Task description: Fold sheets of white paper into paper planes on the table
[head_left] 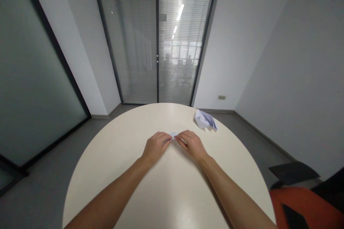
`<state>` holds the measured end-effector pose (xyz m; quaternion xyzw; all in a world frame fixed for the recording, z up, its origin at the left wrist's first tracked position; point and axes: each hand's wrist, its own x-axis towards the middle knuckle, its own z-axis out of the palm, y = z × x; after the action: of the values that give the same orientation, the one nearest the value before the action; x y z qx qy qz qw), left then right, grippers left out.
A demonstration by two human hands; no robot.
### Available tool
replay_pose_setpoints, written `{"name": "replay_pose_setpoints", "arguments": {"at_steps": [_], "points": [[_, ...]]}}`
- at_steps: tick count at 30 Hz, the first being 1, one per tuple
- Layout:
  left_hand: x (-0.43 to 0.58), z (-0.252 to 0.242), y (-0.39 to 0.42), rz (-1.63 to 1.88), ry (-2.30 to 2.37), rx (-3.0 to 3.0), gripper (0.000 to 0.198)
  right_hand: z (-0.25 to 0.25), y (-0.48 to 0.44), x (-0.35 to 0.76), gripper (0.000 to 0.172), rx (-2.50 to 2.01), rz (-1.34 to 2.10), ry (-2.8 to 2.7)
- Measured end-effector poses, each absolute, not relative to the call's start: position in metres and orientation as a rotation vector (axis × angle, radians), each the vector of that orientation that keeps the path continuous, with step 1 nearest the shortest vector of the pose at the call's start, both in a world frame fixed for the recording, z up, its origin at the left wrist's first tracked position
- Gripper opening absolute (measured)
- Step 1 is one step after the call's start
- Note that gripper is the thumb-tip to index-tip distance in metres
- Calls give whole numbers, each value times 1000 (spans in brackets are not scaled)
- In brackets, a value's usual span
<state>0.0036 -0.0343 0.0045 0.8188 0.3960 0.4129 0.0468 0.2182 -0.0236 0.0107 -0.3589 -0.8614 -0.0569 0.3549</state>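
A small piece of white paper (173, 135) is pinched between my two hands, just above the round table's middle. My left hand (157, 146) is closed on its left end, thumb below and fingers on top. My right hand (191, 145) grips the right end in the same kind of pinch. Most of the paper is hidden behind my fingers, so its full shape cannot be made out. Beyond my right hand lies a folded, crumpled-looking white paper piece (205, 120), apart from both hands.
The round cream table (113, 171) fills the lower view. At its right stands an orange-red chair (303, 204) with black armrests. A glass partition with blinds (134, 43) rises behind the table, and a wall socket (221, 97) sits low on the back wall.
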Motion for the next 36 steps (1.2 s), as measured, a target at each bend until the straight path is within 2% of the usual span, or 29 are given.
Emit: {"name": "replay_pose_setpoints", "arguments": {"at_steps": [14,32,36], "points": [[0,0,-25,1353,1187,2214,16,6,-15,244,15,-1106,-52,-2210],[-6,-6,-25,1138,1107,2374,26,9,-19,245,6,-1143,-13,-2247],[-8,-9,-24,1050,1004,2432,30,10,-22,246,14,-1106,34,-2407]]}}
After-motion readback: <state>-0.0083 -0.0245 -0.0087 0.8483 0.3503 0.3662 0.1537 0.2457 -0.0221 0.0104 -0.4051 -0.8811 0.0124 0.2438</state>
